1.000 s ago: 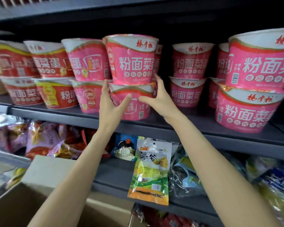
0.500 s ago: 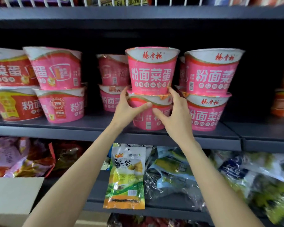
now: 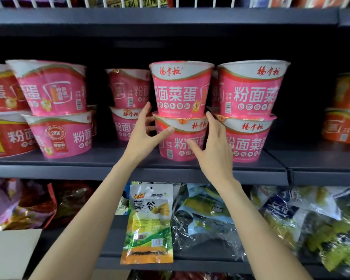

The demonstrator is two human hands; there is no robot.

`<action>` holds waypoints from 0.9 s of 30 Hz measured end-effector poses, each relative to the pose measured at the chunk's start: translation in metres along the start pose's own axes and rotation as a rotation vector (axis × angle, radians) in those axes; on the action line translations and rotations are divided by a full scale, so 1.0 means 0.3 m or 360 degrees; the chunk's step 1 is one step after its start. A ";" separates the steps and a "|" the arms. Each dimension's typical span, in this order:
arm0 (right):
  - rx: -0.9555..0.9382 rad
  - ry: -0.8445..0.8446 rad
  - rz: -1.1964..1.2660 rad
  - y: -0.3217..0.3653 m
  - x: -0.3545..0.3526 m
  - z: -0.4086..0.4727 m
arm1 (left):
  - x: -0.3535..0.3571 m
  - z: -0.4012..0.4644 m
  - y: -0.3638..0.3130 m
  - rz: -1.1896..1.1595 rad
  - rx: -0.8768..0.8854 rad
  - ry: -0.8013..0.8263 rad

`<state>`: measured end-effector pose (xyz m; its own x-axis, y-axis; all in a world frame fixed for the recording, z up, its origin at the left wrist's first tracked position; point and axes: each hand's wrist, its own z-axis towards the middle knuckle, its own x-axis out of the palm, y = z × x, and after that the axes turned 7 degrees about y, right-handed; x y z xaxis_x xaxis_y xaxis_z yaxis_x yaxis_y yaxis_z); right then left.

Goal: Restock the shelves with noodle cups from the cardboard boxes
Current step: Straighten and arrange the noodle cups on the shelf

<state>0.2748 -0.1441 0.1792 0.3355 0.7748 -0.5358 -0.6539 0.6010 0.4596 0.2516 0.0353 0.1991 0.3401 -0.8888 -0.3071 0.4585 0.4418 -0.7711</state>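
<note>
Lower pink cup (image 3: 182, 138) sits on grey shelf (image 3: 210, 168), w/ top cup (image 3: 181, 89) stacked on it. Left hand (image 3: 143, 136) & right hand (image 3: 212, 146) flank lower cup, fingers spread, thumbs touching its front. Best: nudge both sides evenly so stack stays plumb. Right-neighbour stack (image 3: 249, 110) touches it; little room. Rear stack (image 3: 129, 104) behind-left; snack bag (image 3: 148, 225) hangs below.

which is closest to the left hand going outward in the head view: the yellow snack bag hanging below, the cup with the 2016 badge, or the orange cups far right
From the left hand:
1. Cup with the 2016 badge, to its left on the same shelf, bottom of a stack.
2. Yellow snack bag, hanging below, in front of the lower shelf.
3. Orange cups, far right, beyond the right hand.
</note>
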 end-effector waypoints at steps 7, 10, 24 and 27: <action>-0.0162 -0.0183 0.0013 0.040 0.010 -0.044 | 0.020 -0.024 0.003 -0.0015 0.0006 0.0009; -0.0187 -0.0268 -0.0199 0.042 0.015 -0.034 | 0.020 0.015 0.010 -0.0106 -0.0052 0.0140; -0.0316 -0.0247 -0.0149 0.071 -0.029 0.050 | -0.032 0.165 -0.067 -0.0372 -0.0080 0.0102; -0.0291 -0.0092 -0.0089 0.099 -0.040 0.089 | -0.013 0.166 -0.116 -0.0362 -0.0006 0.0160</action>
<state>0.2694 -0.1303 0.2183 0.4096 0.7546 -0.5127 -0.7436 0.6017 0.2915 0.2753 0.0295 0.2549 0.1450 -0.9731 -0.1789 0.5109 0.2285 -0.8287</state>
